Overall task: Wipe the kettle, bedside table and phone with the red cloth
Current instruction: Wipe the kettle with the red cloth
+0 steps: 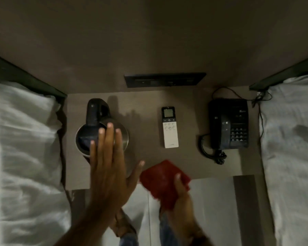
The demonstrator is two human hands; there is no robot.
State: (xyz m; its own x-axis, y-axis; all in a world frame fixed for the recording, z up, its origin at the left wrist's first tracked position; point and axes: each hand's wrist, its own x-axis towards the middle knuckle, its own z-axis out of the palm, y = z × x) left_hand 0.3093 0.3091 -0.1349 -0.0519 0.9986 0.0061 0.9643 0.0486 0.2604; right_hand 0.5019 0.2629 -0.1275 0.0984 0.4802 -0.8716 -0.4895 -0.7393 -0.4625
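Observation:
A steel kettle (89, 132) with a black handle stands on the left of the brown bedside table (146, 121). My left hand (110, 167) is stretched flat above it, fingers apart, covering its near side; contact cannot be told. My right hand (181, 201) holds a folded red cloth (162, 176) over the table's front edge, right of the kettle. A black corded phone (229, 123) sits on the table's right side, handset on its cradle.
A white remote control (169, 128) lies between kettle and phone. A dark switch panel (164, 79) is on the wall behind. Beds with white pillows (25, 139) (292, 130) flank the table. The phone's coiled cord (212, 153) trails toward the front.

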